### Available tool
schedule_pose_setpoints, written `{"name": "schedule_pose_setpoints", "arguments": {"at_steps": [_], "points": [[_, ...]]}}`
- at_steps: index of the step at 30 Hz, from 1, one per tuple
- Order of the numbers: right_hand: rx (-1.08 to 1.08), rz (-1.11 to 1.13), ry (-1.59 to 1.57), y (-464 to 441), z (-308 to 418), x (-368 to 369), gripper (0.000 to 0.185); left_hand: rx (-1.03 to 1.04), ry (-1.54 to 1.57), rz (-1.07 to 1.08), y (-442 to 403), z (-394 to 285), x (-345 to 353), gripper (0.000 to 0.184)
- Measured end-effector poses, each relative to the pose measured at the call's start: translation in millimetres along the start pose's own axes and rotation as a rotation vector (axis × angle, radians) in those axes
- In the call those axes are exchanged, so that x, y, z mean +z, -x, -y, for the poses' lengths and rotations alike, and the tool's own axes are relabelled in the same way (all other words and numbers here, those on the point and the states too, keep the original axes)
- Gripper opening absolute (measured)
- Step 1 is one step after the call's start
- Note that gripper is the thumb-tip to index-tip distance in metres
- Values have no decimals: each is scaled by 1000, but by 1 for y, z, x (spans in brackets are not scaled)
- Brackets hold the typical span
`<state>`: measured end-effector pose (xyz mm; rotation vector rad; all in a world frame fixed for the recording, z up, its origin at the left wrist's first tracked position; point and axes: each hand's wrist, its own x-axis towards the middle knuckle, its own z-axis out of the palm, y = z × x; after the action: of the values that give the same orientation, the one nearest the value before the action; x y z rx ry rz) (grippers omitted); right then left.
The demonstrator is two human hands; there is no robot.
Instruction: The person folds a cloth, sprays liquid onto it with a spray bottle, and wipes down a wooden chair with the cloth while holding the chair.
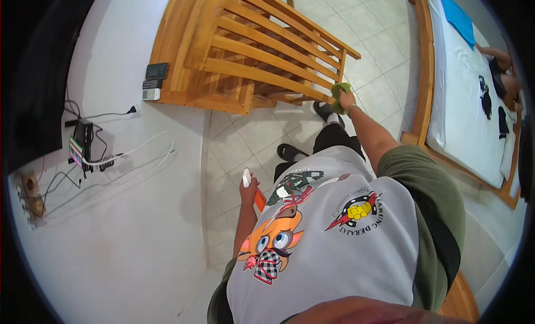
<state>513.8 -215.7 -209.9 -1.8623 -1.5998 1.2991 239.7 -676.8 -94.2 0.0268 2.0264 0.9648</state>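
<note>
One green cloth (339, 93) is bunched against the outer end of a slatted wooden frame (239, 50), at its lower corner above the tiled floor (382, 53). The right hand (346, 101) is clamped on the cloth, fingers closed over it. On the other side of the body, the left hand (249, 188) is closed around an orange-and-white bottle (259, 200), held low and well apart from the frame.

As for progress, work appears to be under way at this corner, since cloth and wood meet there. The slats show no visible line between parts gone over and parts left, so how much is done, and how much is left, cannot be told. Whether the cloth is damp cannot be made out either.

Farther out, a dark device (156, 71) and a pale one (151, 94) lie at the wall-side edge of the wooden bench (173, 56). Cables (100, 131) hang along the wall beyond. Across the floor, a bed (454, 73) bears a blue cloth (457, 17) and some black items (485, 98); another person (501, 59) is partly visible beside them.
</note>
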Motion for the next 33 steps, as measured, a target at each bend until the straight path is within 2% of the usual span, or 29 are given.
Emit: {"name": "schedule_pose_setpoints", "arguments": {"at_steps": [2, 6, 9, 11, 12, 13, 14, 16, 18, 20, 21, 24, 26, 29, 32, 33], "points": [[20, -1, -42, 2, -16, -18, 38, 31, 9, -13, -3, -9, 5, 38], [18, 102, -18, -14, -36, -33, 36, -38, -38, 42, -6, -28, 12, 36], [-14, 183, 184, -47, -44, -32, 44, -25, -37, 61, -1, -43, 24, 37], [-16, 176, 202, -64, -49, -27, 45, -45, -14, 41, 2, -51, 37, 37], [-37, 160, 222, -73, -47, -22, 46, -57, -17, 34, 6, -55, 46, 37], [61, 248, 250, -74, -25, -26, 47, -57, -28, 28, 10, -59, 55, 38], [63, 260, 252, -81, -21, -22, 47, -55, -37, 21, 11, -65, 67, 39], [32, 403, 263, -94, -21, -11, 46, -82, -16, 34, 13, -76, 93, 41], [100, 449, 308, -107, -23, 4, 45, -119, 3, 41, 23, -87, 119, 42], [128, 482, 361, -113, -30, 19, 45, -20, 46, 85, 32, -110, 152, 45], [131, 500, 364, -112, -33, 25, 45, -76, 64, 112, 35, -113, 160, 46], [23, 456, 410, -113, -39, 38, 42, -67, 10, 195, 41, -119, 182, 51], [-183, 412, 436, -114, -40, 43, 37, -86, 4, 201, 45, -119, 187, 49], [-91, 444, 256, -111, -21, 48, 37, -94, 33, 185, 51, -115, 188, 47], [-109, 432, 172, -96, 18, 47, 37, -77, 46, 177, 51, -111, 182, 47], [-143, 377, 50, -88, 32, 48, 36, -121, 54, 161, 52, -111, 179, 47]]}}
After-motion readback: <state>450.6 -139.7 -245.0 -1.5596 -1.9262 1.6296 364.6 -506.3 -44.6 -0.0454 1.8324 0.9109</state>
